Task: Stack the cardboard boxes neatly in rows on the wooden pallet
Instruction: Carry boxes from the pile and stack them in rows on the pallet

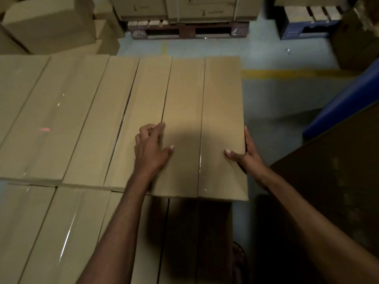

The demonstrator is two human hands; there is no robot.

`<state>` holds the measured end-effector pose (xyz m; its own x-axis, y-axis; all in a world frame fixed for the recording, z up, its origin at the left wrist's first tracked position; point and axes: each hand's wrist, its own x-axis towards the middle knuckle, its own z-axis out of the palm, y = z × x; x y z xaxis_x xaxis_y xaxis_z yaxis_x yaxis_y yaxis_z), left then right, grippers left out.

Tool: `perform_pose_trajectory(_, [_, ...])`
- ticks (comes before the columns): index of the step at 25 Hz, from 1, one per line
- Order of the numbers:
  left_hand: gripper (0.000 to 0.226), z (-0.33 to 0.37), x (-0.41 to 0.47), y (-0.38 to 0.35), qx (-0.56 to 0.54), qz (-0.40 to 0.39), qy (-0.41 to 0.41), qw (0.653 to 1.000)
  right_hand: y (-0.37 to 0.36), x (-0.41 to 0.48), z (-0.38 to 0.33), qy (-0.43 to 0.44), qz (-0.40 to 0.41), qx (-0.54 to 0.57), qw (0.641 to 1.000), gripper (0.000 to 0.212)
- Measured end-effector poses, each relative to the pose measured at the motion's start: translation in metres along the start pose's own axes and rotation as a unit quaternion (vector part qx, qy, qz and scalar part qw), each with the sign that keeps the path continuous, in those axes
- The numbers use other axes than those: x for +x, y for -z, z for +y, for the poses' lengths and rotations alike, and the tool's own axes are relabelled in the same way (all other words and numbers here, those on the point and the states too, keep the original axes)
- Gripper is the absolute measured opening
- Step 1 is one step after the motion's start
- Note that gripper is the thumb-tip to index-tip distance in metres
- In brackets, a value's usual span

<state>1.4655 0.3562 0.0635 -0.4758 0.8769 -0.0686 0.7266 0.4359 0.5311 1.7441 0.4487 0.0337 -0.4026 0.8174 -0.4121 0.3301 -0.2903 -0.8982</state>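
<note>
Two bare forearms reach in from the near edge over a lower layer of taped cartons (pixel 61 232). Further in, the cardboard box (pixel 221 111) sits at the right end of the upper row, overhanging that lower layer. The left hand (pixel 152 146) clasps its left edge, fingers curled at the gap beside the neighbouring boxes (pixel 71 119), thumb flat on top. The right hand (pixel 245 154) grips its right side, thumb on top and fingers down the wall.

At the near right a dark carton (pixel 328 181) stands close, with a blue object (pixel 348 99) behind it. A yellow floor line (pixel 287 73) runs beyond the box. At the far side a loaded pallet (pixel 184 32) reads "PAL" on its corner block, while the print on its cartons is too blurred to read. A blue pallet (pixel 297 33) stands to its right.
</note>
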Motion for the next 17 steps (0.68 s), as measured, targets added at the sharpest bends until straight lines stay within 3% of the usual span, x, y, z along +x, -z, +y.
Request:
perform_pose_trajectory(2, [0.062,-0.020,-0.008,0.006,-0.033,0.000,0.004,0.999,-0.001,-0.001,-0.001,-0.007,-0.003,-0.008,1.000,0.107])
perform_pose_trajectory(4, [0.063,-0.042,-0.014,0.015,-0.091,-0.053,0.001,0.994,-0.001,0.002,0.001,-0.009,0.003,-0.012,1.000,0.105])
perform_pose_trajectory(6, [0.084,-0.056,-0.024,0.029,-0.120,-0.159,-0.017,0.980,-0.001,0.002,-0.002,-0.003,0.008,-0.021,1.000,0.099])
perform_pose_trajectory(9, [0.116,-0.071,-0.043,0.045,-0.050,-0.273,-0.077,0.958,-0.008,-0.007,-0.009,-0.002,0.045,-0.035,0.998,0.085])
perform_pose_trajectory(12, [0.123,-0.078,-0.058,0.047,0.029,-0.262,-0.133,0.956,-0.025,-0.018,-0.010,-0.008,0.112,-0.058,0.992,0.073])
perform_pose_trajectory(17, [0.097,-0.086,-0.067,0.037,0.070,-0.171,-0.186,0.965,-0.033,-0.018,-0.012,-0.010,0.136,-0.037,0.990,0.068])
